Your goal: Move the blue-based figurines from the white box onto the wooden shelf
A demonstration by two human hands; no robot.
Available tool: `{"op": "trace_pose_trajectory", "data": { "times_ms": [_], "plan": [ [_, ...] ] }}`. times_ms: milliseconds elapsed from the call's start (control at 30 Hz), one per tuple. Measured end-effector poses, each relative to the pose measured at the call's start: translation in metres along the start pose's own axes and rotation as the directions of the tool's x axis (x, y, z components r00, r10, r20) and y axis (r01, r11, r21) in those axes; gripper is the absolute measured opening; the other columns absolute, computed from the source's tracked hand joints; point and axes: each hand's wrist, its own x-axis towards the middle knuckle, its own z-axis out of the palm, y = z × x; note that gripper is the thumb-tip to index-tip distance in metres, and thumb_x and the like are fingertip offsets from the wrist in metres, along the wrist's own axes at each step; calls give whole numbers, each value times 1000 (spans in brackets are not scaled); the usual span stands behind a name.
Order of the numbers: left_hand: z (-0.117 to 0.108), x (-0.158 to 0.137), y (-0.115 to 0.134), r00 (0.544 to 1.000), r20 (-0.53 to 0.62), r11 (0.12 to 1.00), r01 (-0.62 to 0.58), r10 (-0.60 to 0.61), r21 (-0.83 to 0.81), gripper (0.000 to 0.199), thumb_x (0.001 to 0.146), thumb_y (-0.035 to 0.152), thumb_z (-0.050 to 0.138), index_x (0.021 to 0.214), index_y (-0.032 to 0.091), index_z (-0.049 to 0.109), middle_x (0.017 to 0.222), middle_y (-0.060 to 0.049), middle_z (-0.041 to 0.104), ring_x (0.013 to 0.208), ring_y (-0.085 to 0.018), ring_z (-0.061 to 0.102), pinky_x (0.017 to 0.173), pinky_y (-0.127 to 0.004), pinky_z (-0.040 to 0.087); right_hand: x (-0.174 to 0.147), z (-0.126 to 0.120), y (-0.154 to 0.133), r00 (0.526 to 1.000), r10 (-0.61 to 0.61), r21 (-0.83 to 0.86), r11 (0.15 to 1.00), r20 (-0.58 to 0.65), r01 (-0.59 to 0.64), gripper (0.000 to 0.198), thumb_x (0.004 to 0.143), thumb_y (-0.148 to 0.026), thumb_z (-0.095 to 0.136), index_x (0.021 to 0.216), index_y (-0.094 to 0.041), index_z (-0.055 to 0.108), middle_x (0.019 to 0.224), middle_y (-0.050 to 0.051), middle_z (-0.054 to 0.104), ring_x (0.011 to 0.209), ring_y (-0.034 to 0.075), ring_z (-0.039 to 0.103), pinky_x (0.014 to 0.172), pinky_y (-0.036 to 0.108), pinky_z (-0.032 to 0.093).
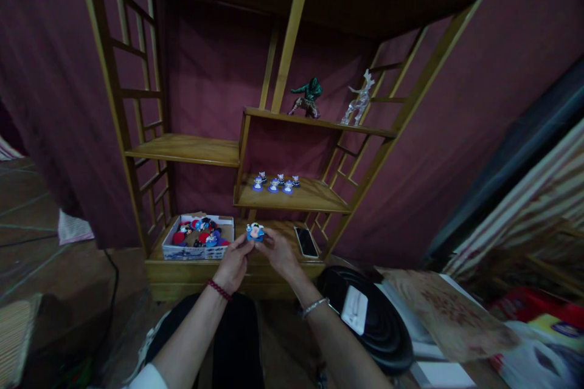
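Observation:
Between my two hands, over the lowest shelf, is a small toy figurine in blue and white on a blue base. My left hand grips it from the left, fingertips closed on its base. From the right, my right hand pinches the same figurine. To the left stands a patterned box that holds several more figurines in red, blue and black. On the small shelf above, several figurines on purple and dark bases are set in two rows.
A phone lies on the lowest shelf at right. Higher up, a green-hooded figure and a clear deer ornament stand on a wooden shelf. A round black object and flat boards sit at lower right.

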Motion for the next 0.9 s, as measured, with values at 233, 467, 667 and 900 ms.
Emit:
{"op": "trace_pose_trajectory", "data": {
  "times_ms": [233, 467, 667, 900],
  "plan": [
    [13, 11, -4, 999, -10, 999, 41, -41, -4, 22, 58, 15, 69, 80, 14, 67, 89, -6, 66, 87, -15, 57, 83, -26, 40, 2, -14, 2, 1000, 14, 16, 1000, -20, -14, 30, 69, -20, 57, 99, -21, 57, 101, 4, 63, 92, 17, 59, 87, 36, 45],
    [25, 22, -11, 999, 4, 999, 37, -37, 20, 21, 58, 16, 69, 79, 14, 67, 89, -6, 66, 81, -14, 57, 79, -26, 42, 7, -28, 6, 1000, 19, 44, 999, -16, -18, 32, 68, -23, 59, 100, -22, 56, 99, 2, 64, 92, 18, 59, 86, 36, 46],
    [39, 33, -20, 998, 55, 999, 25, -27, 44, 22, 58, 18, 69, 79, 13, 67, 89, -7, 66, 81, -13, 57, 78, -25, 40, 11, -43, 13, 996, 19, 87, 996, -84, -11, 30, 66, -26, 61, 96, -21, 57, 100, 4, 63, 90, 18, 60, 86, 36, 45],
    [63, 47, -28, 995, 77, 995, 57, -63, 78, 26, 55, 18, 70, 80, 12, 66, 85, -8, 66, 85, -17, 57, 79, -29, 39, 17, -65, 25, 989, 47, 111, 993, -141, -32, 28, 65, -24, 61, 92, -22, 56, 94, 2, 65, 88, 18, 61, 85, 37, 45]
  ]
}}
